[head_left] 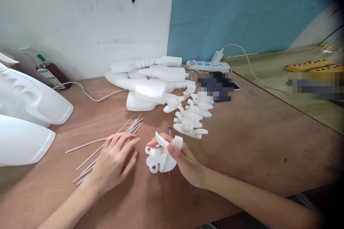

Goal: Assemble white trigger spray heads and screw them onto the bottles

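Observation:
My right hand (pixel 188 162) is closed around a white trigger spray head (pixel 168 161), its curved trigger sticking up to the left. White flat rings (pixel 153 168) show at the lower left of the spray head; whether they are joined to it I cannot tell. Partly hidden behind this hand is a thin tool (pixel 170 131) with a dark handle, its metal tip showing below. My left hand (pixel 115 159) is over several thin white tubes (pixel 86 145), fingers extended and thumb apart, gripping nothing visible. More white spray heads (pixel 189 125) lie in a row beyond my right hand.
White bottles (pixel 150 89) lie piled against the wall. Large white containers (pixel 32 96) stand at the left, before a bottle of dark red liquid (pixel 51 71). A power strip (pixel 208 66), a white cable (pixel 94 98) and a phone (pixel 228 80) are at the back.

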{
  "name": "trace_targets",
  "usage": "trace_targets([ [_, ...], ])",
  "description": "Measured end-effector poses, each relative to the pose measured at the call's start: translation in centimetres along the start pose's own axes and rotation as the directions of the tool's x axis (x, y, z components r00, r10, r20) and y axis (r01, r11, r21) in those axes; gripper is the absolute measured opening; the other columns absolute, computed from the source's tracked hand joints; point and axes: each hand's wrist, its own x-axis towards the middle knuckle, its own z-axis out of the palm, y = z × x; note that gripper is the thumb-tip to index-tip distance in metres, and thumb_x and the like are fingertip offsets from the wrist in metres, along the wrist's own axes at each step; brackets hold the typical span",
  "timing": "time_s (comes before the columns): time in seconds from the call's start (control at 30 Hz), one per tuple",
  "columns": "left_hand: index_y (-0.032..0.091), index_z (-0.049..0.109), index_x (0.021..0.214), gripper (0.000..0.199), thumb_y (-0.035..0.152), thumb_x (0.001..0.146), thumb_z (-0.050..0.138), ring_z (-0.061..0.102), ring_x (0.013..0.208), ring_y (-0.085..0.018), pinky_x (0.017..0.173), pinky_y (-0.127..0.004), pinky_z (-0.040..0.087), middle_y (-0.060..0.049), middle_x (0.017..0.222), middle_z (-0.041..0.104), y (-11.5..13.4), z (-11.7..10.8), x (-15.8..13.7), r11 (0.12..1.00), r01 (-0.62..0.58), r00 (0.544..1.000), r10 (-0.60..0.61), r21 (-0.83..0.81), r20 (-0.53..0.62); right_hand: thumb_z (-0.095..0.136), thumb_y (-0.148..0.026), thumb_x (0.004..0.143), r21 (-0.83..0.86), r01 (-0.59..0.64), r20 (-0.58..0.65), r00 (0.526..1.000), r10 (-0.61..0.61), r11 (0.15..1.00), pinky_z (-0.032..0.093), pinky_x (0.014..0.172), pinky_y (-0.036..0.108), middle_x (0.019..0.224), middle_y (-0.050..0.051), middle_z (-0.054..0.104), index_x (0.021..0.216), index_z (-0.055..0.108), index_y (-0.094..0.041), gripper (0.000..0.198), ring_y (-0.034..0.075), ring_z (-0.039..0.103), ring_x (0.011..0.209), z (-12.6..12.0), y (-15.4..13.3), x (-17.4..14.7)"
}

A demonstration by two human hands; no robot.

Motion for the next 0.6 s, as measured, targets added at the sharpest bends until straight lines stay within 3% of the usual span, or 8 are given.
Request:
trace_targets([
  [0.1,0.017,0.053,0.108,0.028,0.021,0.082,0.041,0.051,0.099,-0.025,0.08,-0.039,0.037,-0.01,0.106,0.059,-1.1,0.1,0.1,0.97,0.192,0.981,-0.191,0.147,-0.024,0.037,-0.058,0.084,-0.02,0.0,-0.01,1.0,0.0,1.0,0.038,0.052,0.021,0.07,0.002,0.055,0.106,0.058,-0.015,0.052,0.01,0.049,0.06,0.0,0.1,0.0],
  [0.2,0.016,0.056,0.1,0.026,0.023,0.081,0.04,0.053,0.091,-0.027,0.075,-0.04,0.039,-0.011,0.099,0.062,-2.6,0.2,0.0,0.885,0.383,0.918,-0.396,0.266,-0.005,0.04,-0.056,0.084,-0.051,-0.014,-0.032,0.999,0.013,0.999,0.035,0.049,0.02,0.067,0.001,0.052,0.104,0.059,-0.016,0.05,0.009,0.046,0.056,-0.2,0.1,0.0],
  [0.27,0.016,0.057,0.094,0.024,0.022,0.082,0.037,0.054,0.087,-0.026,0.072,-0.039,0.039,-0.009,0.095,0.062,-3.2,0.2,-0.1,0.851,0.44,0.882,-0.47,0.286,0.041,0.041,-0.055,0.084,-0.058,-0.026,-0.034,0.999,0.024,0.998,0.034,0.048,0.02,0.065,0.0,0.051,0.104,0.06,-0.016,0.048,0.008,0.044,0.054,-0.3,0.1,0.0],
  [0.43,0.019,0.057,0.089,0.023,0.023,0.084,0.035,0.057,0.084,-0.024,0.068,-0.035,0.04,-0.005,0.089,0.064,-3.5,-0.3,-0.1,0.844,0.496,0.851,-0.519,0.204,0.078,0.043,-0.053,0.084,-0.017,-0.067,-0.027,0.997,0.067,0.998,0.034,0.049,0.02,0.07,0.001,0.053,0.102,0.061,-0.017,0.045,0.007,0.044,0.054,-0.4,0.2,0.0],
  [0.6,0.019,0.057,0.093,0.023,0.026,0.086,0.037,0.059,0.081,-0.021,0.067,-0.032,0.04,-0.004,0.088,0.065,-3.7,-0.5,0.0,0.855,0.498,0.867,-0.497,0.145,-0.044,0.044,-0.052,0.084,-0.021,-0.088,-0.035,0.996,0.087,0.996,0.037,0.052,0.02,0.073,0.002,0.054,0.097,0.062,-0.015,0.043,0.009,0.048,0.059,-0.3,0.0,0.0],
])
